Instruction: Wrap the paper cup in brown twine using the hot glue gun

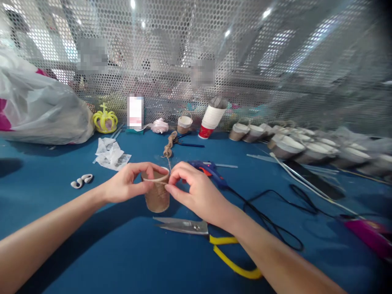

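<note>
A paper cup wrapped in brown material (157, 199) stands upright in front of me, between my two hands. My left hand (128, 181) grips its rim from the left, fingers over the top and thumb on the near side. With thumb and finger, my right hand (191, 190) pinches a strand of twine (169, 164) at the cup's right rim. The strand lies across the near side below the rim and leads back to a twine bundle (169, 145). Below my right hand lie scissors (183, 226) with yellow handles, partly under my forearm.
A blue glue gun (214, 173) with a black cord lies right of my hands. Stacked paper cups (212, 116), several finished cups (315, 151) and a dark phone (312, 179) are beyond. At left are crumpled tissue (112, 154), shells (82, 180) and a plastic bag (43, 102).
</note>
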Demonstrator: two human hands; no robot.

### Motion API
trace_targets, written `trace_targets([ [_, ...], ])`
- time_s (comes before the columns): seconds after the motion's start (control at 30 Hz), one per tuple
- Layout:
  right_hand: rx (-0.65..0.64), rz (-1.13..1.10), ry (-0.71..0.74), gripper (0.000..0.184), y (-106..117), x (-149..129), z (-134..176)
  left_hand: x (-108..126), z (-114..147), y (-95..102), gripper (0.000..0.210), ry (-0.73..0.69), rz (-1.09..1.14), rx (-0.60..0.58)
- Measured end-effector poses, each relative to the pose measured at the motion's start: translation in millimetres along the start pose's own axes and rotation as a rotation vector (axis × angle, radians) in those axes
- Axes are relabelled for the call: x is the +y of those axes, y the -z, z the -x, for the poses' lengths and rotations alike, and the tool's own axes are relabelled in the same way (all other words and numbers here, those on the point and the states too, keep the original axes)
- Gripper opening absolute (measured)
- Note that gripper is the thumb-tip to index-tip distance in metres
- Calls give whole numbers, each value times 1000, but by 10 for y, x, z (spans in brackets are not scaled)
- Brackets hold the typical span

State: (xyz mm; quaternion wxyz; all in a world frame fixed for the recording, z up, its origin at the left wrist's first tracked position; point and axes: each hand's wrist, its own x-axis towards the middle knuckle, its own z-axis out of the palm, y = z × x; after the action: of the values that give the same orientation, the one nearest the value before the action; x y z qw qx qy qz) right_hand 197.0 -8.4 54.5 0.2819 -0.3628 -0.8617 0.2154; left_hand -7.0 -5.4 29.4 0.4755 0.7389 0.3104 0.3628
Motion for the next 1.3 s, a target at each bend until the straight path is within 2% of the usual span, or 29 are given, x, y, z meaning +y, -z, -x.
trace_targets([
  [0.27, 9, 55, -53, 9, 105, -15, 11, 22, -17, 8, 16, -48, 49, -69],
  [0.77, -26, 8, -102, 7, 126, 31, 17, 19, -2, 41, 15, 80, 366, -93],
  [0.93, -48, -2, -118, 8, 144, 26, 7, -6, -2, 54, 13, 58, 406, -114],
  [1.13, -76, -55, -165, 8, 165, 29, 5, -3, 5, 57, 12, 79, 437, -115],
  [1.3, -114, -238, -238, 3, 168, 38, -1, 32, -4, 38, 11, 40, 469, -143],
])
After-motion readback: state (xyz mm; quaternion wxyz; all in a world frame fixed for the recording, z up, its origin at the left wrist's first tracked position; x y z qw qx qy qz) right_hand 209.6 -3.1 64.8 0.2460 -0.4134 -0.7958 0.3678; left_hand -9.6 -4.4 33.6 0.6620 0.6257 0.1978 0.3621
